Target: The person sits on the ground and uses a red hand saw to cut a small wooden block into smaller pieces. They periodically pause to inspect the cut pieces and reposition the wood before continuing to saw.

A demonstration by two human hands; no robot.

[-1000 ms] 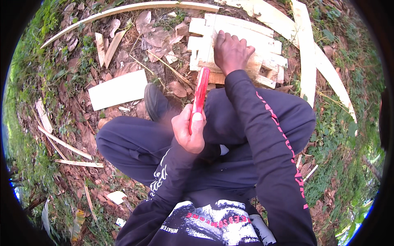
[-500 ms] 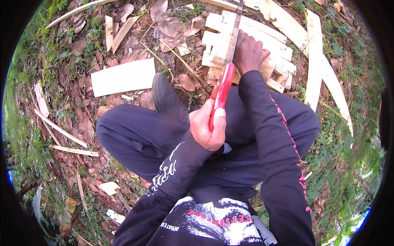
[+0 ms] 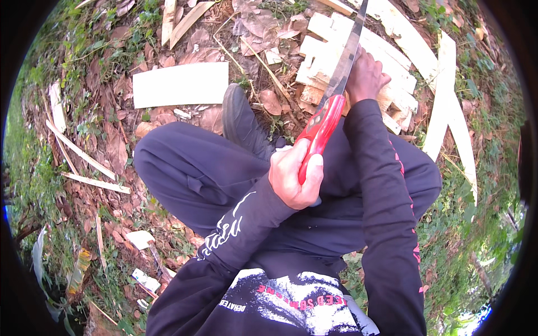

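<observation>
— While my left hand (image 3: 295, 178) is wrapped tight around the red handle (image 3: 318, 133) of the big knife (image 3: 343, 73), I'd judge we're mid-chop: the blade runs up and away from my knuckles toward the pale split wood (image 3: 358, 61).

— And the right hand?

— My right hand (image 3: 365, 76) lies curled over a light wooden piece, just beside the blade's flat. I can't tell whether those fingers pinch it or only press it down; they're hidden under the palm.

— So what does the next move call for?

— My guess: a controlled stroke kept clear of the fingertips steadying the wood, since steel and hand sit very near.

— Textures?

— Dull, stained metal; glossy plastic grip; fresh-cut slats, flat, fibrous and cream-coloured, heaped beyond the fingers. Left of my grip a broad pale board (image 3: 180, 84) lies on dry brown leaves, past my dark shoe (image 3: 242, 120).
</observation>
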